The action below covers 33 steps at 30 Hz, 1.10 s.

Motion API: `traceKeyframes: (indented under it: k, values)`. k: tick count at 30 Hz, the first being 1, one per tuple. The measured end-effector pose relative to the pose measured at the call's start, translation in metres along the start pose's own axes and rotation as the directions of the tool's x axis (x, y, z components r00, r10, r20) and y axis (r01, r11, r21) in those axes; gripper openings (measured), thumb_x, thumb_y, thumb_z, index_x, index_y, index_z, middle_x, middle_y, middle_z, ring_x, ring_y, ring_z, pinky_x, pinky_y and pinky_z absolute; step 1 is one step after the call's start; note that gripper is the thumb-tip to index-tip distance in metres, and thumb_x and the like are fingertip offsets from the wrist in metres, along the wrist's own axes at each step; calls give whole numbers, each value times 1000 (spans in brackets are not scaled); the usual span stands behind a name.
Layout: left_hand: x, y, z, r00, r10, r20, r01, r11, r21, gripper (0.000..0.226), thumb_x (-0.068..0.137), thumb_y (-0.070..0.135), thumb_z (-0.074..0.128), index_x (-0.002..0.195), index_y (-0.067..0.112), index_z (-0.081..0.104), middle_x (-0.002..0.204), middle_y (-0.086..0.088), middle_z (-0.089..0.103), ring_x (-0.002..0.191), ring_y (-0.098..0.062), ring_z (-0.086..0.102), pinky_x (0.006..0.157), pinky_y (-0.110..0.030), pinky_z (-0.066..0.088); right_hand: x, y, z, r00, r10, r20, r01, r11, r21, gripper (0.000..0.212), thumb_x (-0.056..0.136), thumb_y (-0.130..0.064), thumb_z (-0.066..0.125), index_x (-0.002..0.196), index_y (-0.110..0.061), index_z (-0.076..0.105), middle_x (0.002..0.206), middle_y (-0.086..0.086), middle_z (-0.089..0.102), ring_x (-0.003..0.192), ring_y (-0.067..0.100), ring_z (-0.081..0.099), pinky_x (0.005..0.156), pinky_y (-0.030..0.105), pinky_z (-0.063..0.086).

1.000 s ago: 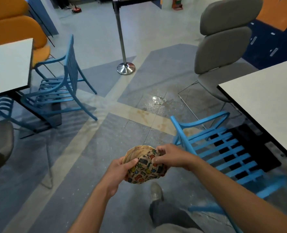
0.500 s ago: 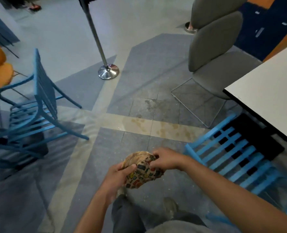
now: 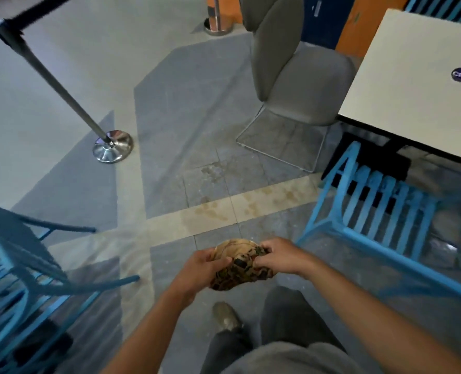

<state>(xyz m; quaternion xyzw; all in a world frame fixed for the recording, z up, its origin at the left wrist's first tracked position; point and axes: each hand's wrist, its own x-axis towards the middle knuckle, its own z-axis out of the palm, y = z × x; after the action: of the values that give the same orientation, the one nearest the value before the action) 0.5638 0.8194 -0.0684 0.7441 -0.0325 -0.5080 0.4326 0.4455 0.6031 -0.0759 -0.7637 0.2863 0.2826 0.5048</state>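
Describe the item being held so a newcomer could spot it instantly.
From the white table at right, drop to the blue slatted chair beside it, then left to the person's two hands. The left hand and right hand both grip a crumpled cloth bundle. It alone is tan with small multicoloured prints; its surroundings are plain grey or blue.

I watched the left hand (image 3: 201,268) grip one side of a bunched patterned cloth (image 3: 237,271) while the right hand (image 3: 278,256) pinched the other side, fingers curled into the fabric. A shoe (image 3: 225,315) stood on the grey floor (image 3: 186,117) just below them. To the right a blue chair (image 3: 372,220) sat beside a white desk (image 3: 413,85), with a grey chair (image 3: 299,85) beyond. A metal post (image 3: 113,147) stood to the left.
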Motion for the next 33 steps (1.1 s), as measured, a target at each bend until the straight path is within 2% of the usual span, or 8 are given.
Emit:
traceKeyframes:
  k: [8,12,15,21,24,27,31,33]
  values:
    - [71,28,-51,1000,-19,6,19,1000,19,15,101,28,74,113,25,82,103,4,85,97,-14,80,86,-34,66,76,-41,-10,997,44,-69,-47,998,-31,34,67,-45,68,88,-18,72,85,1,75,79,14,73,75,43,62]
    - [109,36,-80,999,-40,-34,40,999,-5,16,100,26,75,114,23,82,98,6,85,87,-8,81,72,-23,64,128,-65,-19,1000,21,-10,-22,997,-67,30,68,-50,70,85,-26,72,84,-5,73,79,10,70,67,31,57]
    - [135,42,-105,997,-49,-57,50,999,18,16,100,26,74,115,24,81,103,4,84,95,-12,80,76,-24,64,164,-83,-23,999,-24,27,26,996,-90,12,77,-47,73,79,-36,69,86,-10,72,83,7,69,69,27,54]
    - [181,51,-142,994,-80,-68,83,996,36,14,96,16,78,110,16,82,99,-2,85,91,-13,81,70,-22,62,217,-114,-27,998,-6,64,14,991,-129,17,79,-42,75,92,-30,75,92,-8,75,86,7,70,77,31,59]
    - [215,55,-162,995,-99,-16,100,988,115,16,93,22,83,108,17,80,102,-3,84,93,-14,79,78,-26,65,246,-124,-29,997,26,72,-16,991,-132,7,77,-39,75,76,-36,69,82,-13,71,80,1,66,60,20,50]
    - [257,54,-184,993,-95,65,75,964,254,22,92,33,83,108,18,78,103,-2,82,96,-13,77,76,-22,63,276,-131,-26,996,64,59,-56,991,-119,15,75,-37,77,68,-44,66,73,-18,66,71,-5,61,53,14,41]
    - [326,46,-217,975,-127,180,47,919,392,23,91,35,82,107,20,77,107,-5,80,103,-20,76,92,-41,65,330,-135,-15,987,131,97,-122,988,-93,13,73,-37,80,79,-37,69,83,-8,72,78,6,70,67,26,57]
    - [363,41,-239,957,-153,248,39,910,412,21,90,34,83,104,20,77,104,-8,80,99,-22,77,89,-42,67,361,-138,-5,981,167,101,-161,985,-64,17,72,-38,81,84,-33,71,84,-6,73,79,8,71,71,27,57]
